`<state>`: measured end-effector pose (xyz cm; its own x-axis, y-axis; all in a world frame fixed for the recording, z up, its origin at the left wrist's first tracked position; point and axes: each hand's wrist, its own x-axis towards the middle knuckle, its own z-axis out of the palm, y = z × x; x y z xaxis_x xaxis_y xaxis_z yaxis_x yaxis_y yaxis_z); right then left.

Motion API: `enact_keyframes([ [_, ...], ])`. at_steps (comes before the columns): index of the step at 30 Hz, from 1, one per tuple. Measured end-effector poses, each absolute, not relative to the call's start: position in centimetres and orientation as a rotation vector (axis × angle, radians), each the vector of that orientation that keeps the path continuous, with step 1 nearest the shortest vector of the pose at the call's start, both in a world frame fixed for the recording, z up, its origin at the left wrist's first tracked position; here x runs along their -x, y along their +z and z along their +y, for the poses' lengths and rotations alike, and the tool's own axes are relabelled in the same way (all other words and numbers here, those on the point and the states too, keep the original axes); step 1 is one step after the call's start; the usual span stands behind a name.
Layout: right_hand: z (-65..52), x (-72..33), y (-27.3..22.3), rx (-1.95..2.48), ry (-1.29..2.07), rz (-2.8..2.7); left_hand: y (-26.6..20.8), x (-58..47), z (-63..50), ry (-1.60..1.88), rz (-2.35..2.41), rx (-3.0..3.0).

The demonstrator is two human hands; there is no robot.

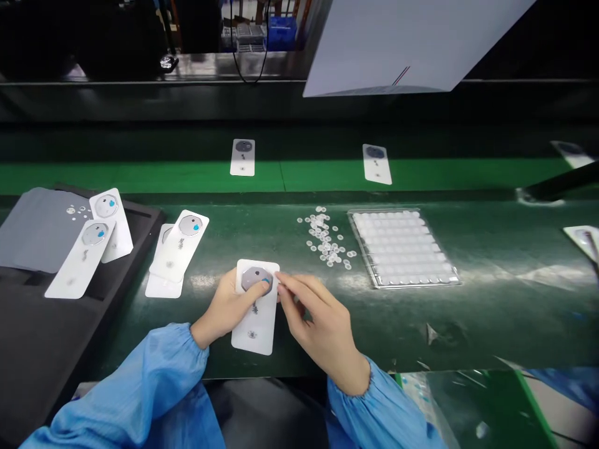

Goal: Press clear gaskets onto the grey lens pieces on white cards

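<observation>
In my left hand (231, 305) is a white phone back cover (262, 324) with a dark grey camera patch. The thumb lies across the front, by a small blue spot on the patch. My right hand (322, 321) is closed, thumb and fingertips pinched together at the cover's upper right edge. What those fingertips hold, if anything, is too small to make out. Two similar covers (180, 246) overlap on the green bench to the left. Beyond my right hand lies a scatter of small clear round pieces (325, 240).
A clear tray (374, 282) filled with rows of white pieces sits at right. On the left, a black tray (28, 324) carries a grey sheet (42, 227) and two more covers (82, 262). Covers lie along the bright green strip (318, 174) behind. A white panel (412, 43) hangs overhead.
</observation>
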<state>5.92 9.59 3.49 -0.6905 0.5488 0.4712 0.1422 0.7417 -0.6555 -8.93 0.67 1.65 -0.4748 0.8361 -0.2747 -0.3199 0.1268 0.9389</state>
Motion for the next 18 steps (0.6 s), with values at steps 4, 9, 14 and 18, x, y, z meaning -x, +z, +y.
enact_keyframes([
  [4, 10.0, -5.3, 2.9, 0.455, 0.558, -2.393, 1.4, 8.9, 0.5, 1.559, 1.513, -0.639],
  [9, 10.4, -5.4, 2.1, 0.436, 0.437, -2.423, 1.6, 9.0, 0.3, 1.524, 1.526, -0.752],
  [14, 10.8, -4.8, 2.5, 0.418, 0.569, -2.38, 1.8, 9.0, 0.2, 1.498, 1.446, -0.746],
  [18, 10.8, -4.4, 2.4, 0.441, 0.614, -2.353, 1.8, 8.9, 0.3, 1.471, 1.424, -0.768],
])
